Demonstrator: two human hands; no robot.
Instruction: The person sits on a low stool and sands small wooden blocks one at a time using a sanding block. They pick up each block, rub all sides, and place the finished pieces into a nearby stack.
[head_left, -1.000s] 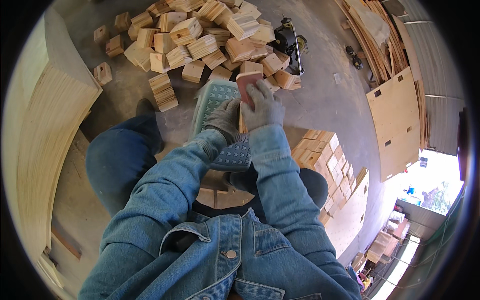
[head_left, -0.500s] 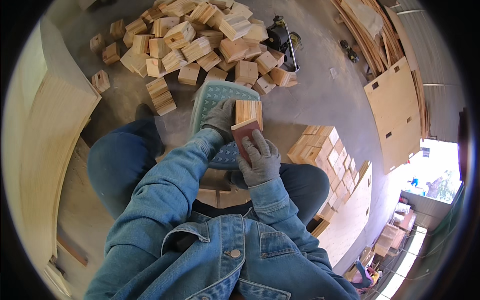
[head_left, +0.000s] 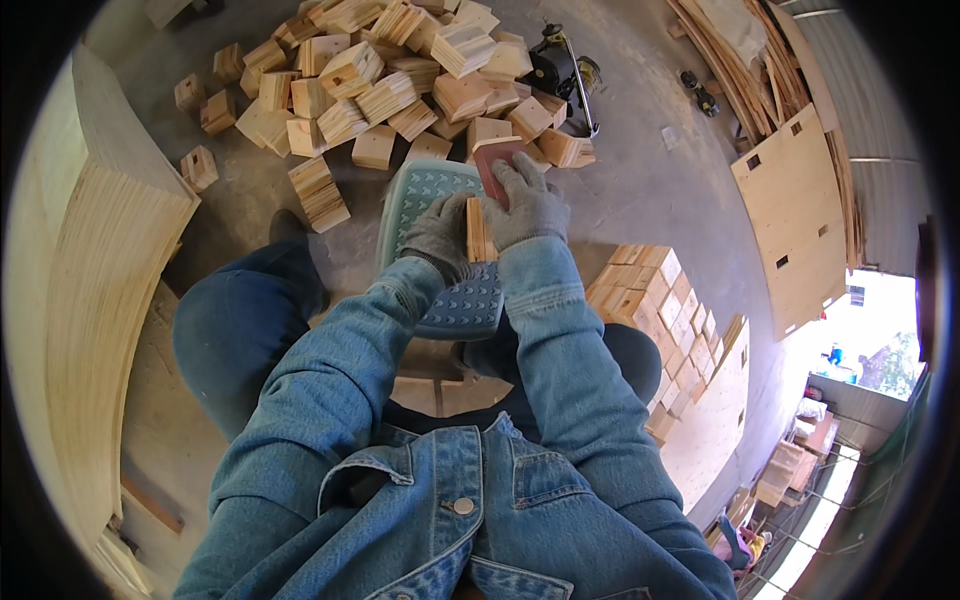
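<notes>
Having slid forward since half a second ago, away from the body: right hand (head_left: 528, 205), gloved in grey, now pressing a reddish-brown sanding pad (head_left: 497, 160) against the wooden block (head_left: 478, 232) and reaching past its far end. Clamping that block on edge from the near-left side: left hand (head_left: 440, 235), also gloved, fingers curled shut around the wood. Sitting directly under the grip, supporting the block: pale green plastic stool (head_left: 455, 300), seat patterned with small raised marks. Framing the stool on either side below the grip: denim sleeves (head_left: 330, 390) and dark trousers (head_left: 235, 320). Lying just left of the grip on the concrete floor (head_left: 640, 190): single layered block (head_left: 318, 192). Spreading beyond the grip, further out: loose heap of cut wooden blocks (head_left: 380, 80). Stacking to the right of the grip: neat rows of finished blocks (head_left: 650, 290). Leaning far right: plywood sheet with slots (head_left: 800, 220). Resting behind the heap: dark power tool (head_left: 555, 70).
</notes>
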